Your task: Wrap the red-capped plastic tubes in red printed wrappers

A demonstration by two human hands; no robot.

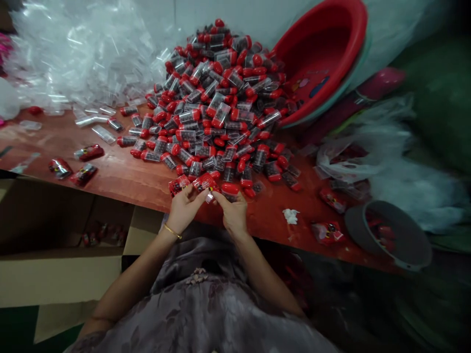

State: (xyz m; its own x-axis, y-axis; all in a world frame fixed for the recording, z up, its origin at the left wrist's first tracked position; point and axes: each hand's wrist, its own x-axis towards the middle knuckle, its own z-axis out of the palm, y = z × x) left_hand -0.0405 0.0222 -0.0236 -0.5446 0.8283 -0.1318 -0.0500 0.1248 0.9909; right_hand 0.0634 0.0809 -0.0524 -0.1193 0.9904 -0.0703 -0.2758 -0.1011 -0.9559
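Note:
Both hands meet at the table's front edge, before a big pile of clear containers with red caps (pixel 221 113). My left hand (pixel 186 206), with a gold bracelet at its wrist, is closed on red printed wrappers (pixel 203 182); a similar wrapper (pixel 179 185) lies by its fingers. My right hand (pixel 233 208) pinches a small clear corner next to my left fingertips, and a red-capped container (pixel 230 189) sits against its fingers. Whether that container is gripped too is hard to tell.
Clear plastic tubes (pixel 84 54) are heaped at the back left. Wrapped pieces (pixel 90 152) lie on the red table (pixel 140 189). A cardboard box (pixel 59 277) stands below left. A red basin (pixel 320 54) leans at the back right; a grey bowl (pixel 412 240) is at the right edge.

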